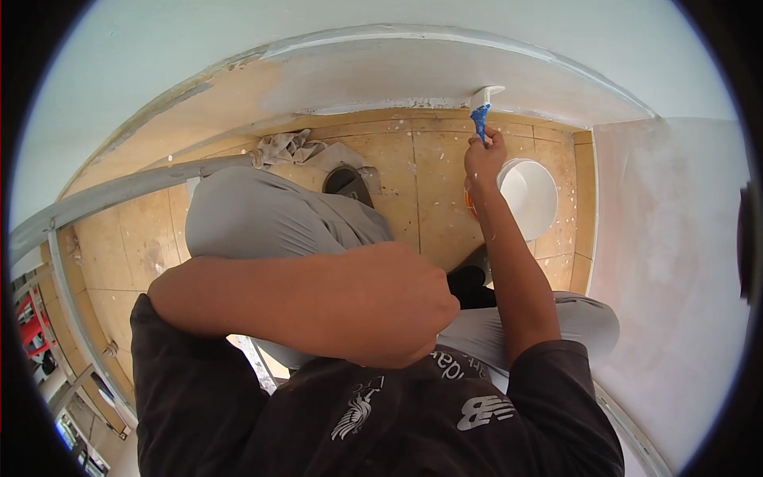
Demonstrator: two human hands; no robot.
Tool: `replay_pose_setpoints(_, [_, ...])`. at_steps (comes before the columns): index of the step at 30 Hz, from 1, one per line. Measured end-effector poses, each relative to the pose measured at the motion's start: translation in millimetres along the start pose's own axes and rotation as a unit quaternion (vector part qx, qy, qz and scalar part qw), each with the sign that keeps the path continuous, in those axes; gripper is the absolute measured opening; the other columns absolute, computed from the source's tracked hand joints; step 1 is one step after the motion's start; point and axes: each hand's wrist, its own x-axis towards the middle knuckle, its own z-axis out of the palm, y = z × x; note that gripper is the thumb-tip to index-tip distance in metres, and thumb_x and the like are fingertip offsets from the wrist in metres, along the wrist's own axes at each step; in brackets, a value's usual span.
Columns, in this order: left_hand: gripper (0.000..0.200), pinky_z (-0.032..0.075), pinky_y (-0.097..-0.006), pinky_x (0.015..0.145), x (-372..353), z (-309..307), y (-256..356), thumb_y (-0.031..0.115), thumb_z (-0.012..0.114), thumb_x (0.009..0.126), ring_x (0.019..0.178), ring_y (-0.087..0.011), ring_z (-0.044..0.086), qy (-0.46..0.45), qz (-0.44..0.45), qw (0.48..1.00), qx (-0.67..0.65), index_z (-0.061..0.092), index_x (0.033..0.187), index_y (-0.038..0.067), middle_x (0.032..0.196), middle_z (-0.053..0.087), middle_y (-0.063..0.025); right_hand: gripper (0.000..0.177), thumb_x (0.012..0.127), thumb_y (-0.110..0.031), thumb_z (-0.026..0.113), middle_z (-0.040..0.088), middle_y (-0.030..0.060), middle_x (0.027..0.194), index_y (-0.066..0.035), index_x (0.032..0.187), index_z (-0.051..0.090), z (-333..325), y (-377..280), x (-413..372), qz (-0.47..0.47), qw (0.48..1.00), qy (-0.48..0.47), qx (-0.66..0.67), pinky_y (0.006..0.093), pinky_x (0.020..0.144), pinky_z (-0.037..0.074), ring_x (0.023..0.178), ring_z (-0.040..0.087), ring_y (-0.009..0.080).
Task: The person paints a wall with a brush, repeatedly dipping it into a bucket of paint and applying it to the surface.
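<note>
My right hand [485,159] is closed round the blue handle of a paint brush [480,115]. The brush's white bristle end touches the lower wall [381,73], where a white patch shows beside it. Just right of that wrist, on the tiled floor, stands a white bucket [528,199] with its mouth open upward. My left forearm lies across in front of my chest, and my left hand [413,306] is curled into a fist near my lap. Nothing shows in its fingers, though their inner side faces away from the camera.
A crumpled grey cloth [290,149] lies on the floor [445,199] by the wall. My sandalled foot [347,184] is beside it. A metal frame [119,191] stands at the left, with red items [33,326] beyond it. Another wall [668,238] rises at the right.
</note>
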Motion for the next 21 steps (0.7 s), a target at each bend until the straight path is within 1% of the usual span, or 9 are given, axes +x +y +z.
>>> replay_pose_setpoints(1, [0.02,0.049,-0.0445,0.063,-8,3,-1,0.017,0.058,0.085,0.064,-0.0355,0.061,0.005,-0.005,1.0,-0.005,0.055,0.075,0.0,0.061,0.056,-0.0148,0.026,0.086,0.002,0.055,0.058,0.0079,0.075,0.0,0.112,0.059,20,-5,-24,0.003,1.0,-0.019,-0.006,0.0297,0.057,0.041,0.064,0.055,0.013])
replay_pose_setpoints(3, [0.02,0.049,-0.0444,0.062,-22,8,-2,0.017,0.058,0.085,0.063,-0.0352,0.061,0.012,-0.008,1.0,-0.013,0.055,0.074,0.0,0.061,0.057,-0.0151,0.025,0.086,0.002,0.055,0.058,0.0095,0.075,0.0,0.111,0.059,59,13,-53,-0.027,0.998,-0.055,-0.025,0.0332,0.061,0.044,0.066,0.056,0.0164])
replay_pose_setpoints(7, [0.021,0.049,-0.0446,0.062,-45,23,-4,0.017,0.058,0.085,0.063,-0.0354,0.061,0.082,-0.011,0.997,-0.001,0.055,0.072,0.0,0.06,0.057,-0.0158,0.028,0.083,0.002,0.057,0.063,0.018,0.082,-0.001,0.111,0.059,131,8,-118,-0.096,0.984,-0.13,-0.081,0.0405,0.071,0.048,0.075,0.064,0.0306])
replay_pose_setpoints(9, [0.022,0.049,-0.0447,0.062,-55,28,-4,0.017,0.058,0.085,0.062,-0.0356,0.061,0.115,-0.009,0.993,0.009,0.055,0.072,0.0,0.06,0.057,-0.016,0.026,0.083,0.0,0.058,0.065,0.0201,0.086,-0.002,0.109,0.06,164,0,-144,-0.064,0.977,-0.178,-0.093,0.0413,0.074,0.049,0.081,0.065,0.034])
replay_pose_setpoints(12, [0.022,0.05,-0.045,0.063,-67,29,3,0.017,0.057,0.085,0.064,-0.0359,0.062,0.109,-0.046,0.993,-0.008,0.057,0.073,-0.001,0.061,0.058,-0.017,0.025,0.084,0.0,0.058,0.065,0.0201,0.087,-0.003,0.108,0.06,208,3,-178,-0.117,0.963,-0.233,-0.071,0.0422,0.075,0.049,0.082,0.065,0.0363])
replay_pose_setpoints(15, [0.022,0.05,-0.0453,0.064,-74,32,5,0.017,0.056,0.085,0.066,-0.0362,0.063,0.123,-0.052,0.991,-0.002,0.058,0.075,-0.003,0.063,0.06,-0.0182,0.024,0.084,-0.002,0.059,0.066,0.0206,0.089,-0.003,0.109,0.06,229,-4,-203,-0.156,0.943,-0.287,-0.062,0.0429,0.075,0.049,0.082,0.065,0.0382])
replay_pose_setpoints(18, [0.023,0.051,-0.0454,0.065,-78,37,5,0.017,0.055,0.085,0.067,-0.0367,0.063,0.109,-0.092,0.99,-0.01,0.059,0.076,-0.004,0.064,0.061,-0.0189,0.025,0.084,-0.003,0.061,0.066,0.0216,0.09,-0.004,0.109,0.06,234,-5,-201,-0.189,0.923,-0.335,-0.026,0.0431,0.075,0.049,0.084,0.065,0.0391])
replay_pose_setpoints(21, [0.023,0.051,-0.0453,0.065,-80,37,3,0.016,0.054,0.084,0.065,-0.0372,0.063,0.101,-0.094,0.99,-0.018,0.059,0.075,-0.004,0.063,0.061,-0.0192,0.024,0.084,-0.003,0.059,0.066,0.0212,0.087,-0.004,0.108,0.061,218,1,-179,-0.206,0.928,-0.307,-0.036,0.0419,0.074,0.05,0.081,0.065,0.0365])
